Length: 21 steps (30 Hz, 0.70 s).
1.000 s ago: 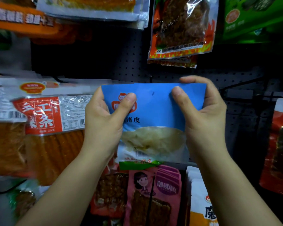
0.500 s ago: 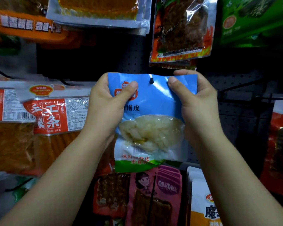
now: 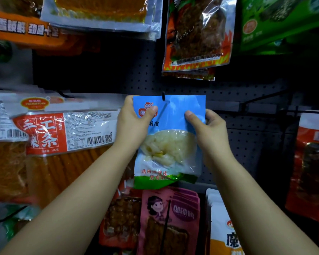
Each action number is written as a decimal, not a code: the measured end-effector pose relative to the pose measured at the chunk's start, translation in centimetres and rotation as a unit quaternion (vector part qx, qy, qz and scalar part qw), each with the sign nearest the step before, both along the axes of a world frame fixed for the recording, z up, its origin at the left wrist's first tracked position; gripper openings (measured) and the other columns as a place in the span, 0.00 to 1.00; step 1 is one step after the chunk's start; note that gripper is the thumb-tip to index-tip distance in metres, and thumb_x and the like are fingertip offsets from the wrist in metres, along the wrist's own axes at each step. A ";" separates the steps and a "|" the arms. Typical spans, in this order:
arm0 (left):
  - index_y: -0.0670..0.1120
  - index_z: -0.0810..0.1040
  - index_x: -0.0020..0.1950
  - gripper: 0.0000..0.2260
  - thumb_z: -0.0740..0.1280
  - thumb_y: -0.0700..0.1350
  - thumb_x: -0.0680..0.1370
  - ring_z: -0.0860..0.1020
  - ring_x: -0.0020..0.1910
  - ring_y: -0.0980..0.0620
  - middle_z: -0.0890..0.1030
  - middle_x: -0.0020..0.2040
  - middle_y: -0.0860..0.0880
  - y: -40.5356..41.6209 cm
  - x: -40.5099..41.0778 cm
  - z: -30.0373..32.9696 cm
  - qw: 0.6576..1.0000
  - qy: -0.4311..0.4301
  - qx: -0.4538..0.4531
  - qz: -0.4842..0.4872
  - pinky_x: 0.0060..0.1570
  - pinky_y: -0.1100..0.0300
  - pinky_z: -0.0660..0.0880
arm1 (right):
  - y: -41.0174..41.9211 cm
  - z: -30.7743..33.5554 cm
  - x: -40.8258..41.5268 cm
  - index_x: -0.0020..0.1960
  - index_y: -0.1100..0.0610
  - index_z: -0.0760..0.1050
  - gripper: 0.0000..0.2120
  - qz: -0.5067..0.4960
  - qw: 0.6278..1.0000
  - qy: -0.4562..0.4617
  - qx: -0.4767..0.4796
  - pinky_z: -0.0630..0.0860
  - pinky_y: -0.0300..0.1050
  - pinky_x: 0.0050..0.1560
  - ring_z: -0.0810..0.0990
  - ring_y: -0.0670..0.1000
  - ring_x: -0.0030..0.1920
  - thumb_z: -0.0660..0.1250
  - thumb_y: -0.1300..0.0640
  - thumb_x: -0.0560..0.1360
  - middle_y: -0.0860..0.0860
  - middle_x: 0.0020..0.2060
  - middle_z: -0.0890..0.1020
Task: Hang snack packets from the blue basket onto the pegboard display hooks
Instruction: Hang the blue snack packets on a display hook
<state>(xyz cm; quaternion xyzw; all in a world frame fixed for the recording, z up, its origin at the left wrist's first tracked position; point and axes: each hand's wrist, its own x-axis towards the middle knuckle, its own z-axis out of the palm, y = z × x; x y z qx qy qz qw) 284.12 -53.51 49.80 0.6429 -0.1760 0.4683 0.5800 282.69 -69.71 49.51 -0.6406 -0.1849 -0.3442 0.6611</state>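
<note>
Nearest the camera, both forearms reach up to one blue snack packet (image 3: pixel 168 137), held upright against the pegboard (image 3: pixel 247 137) with its long axis running top to bottom. The left hand (image 3: pixel 134 126) pinches the upper left corner, thumb across the printed front and fingers behind. The right hand (image 3: pixel 208 129) pinches the right edge a little lower, thumb on the front, fingers curled round the back. So each grip is closed on the packet, one at either side, and the top band lies between them.

What the next move turns on is the hook (image 3: pixel 163 95): its dark tip shows at the packet's top edge, left of centre, nearer the left hand. A thin rod line appears to run down across the blue band, so the packet looks already threaded, though the hole itself cannot be made out.

There is open board to the right, crossed by bare hooks. Close on the left hangs an orange strip-snack packet (image 3: pixel 63 133); just below, a pink packet (image 3: pixel 170 219) nearly meets the blue one's green bottom edge. Above, a flame-printed packet (image 3: pixel 197 34) hangs clear. The blue basket is out of view.
</note>
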 end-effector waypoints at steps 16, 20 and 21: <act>0.43 0.64 0.65 0.20 0.66 0.46 0.77 0.75 0.54 0.51 0.75 0.59 0.46 -0.5 4.6 -1.3 0.981 0.125 0.135 0.067 0.44 0.63 0.70 | 0.0 0.2 6.8 0.48 0.58 0.78 0.14 -0.156 0.983 0.083 -0.046 0.78 0.55 0.47 0.81 0.57 0.46 0.68 0.46 0.74 0.54 0.45 0.83; 0.41 0.63 0.65 0.20 0.66 0.45 0.78 0.76 0.57 0.47 0.74 0.60 0.44 -1.0 5.8 -1.2 0.978 0.144 0.138 0.062 0.48 0.58 0.71 | -0.2 0.7 7.8 0.51 0.63 0.76 0.19 -0.184 0.976 0.096 -0.072 0.70 0.46 0.38 0.75 0.54 0.37 0.68 0.46 0.75 0.56 0.40 0.79; 0.41 0.63 0.65 0.20 0.66 0.45 0.78 0.75 0.57 0.46 0.74 0.60 0.43 -1.1 6.1 -1.3 0.978 0.149 0.135 0.062 0.49 0.58 0.71 | -0.3 0.8 7.9 0.51 0.63 0.76 0.19 -0.192 0.974 0.097 -0.076 0.68 0.45 0.37 0.73 0.53 0.35 0.68 0.46 0.75 0.55 0.38 0.77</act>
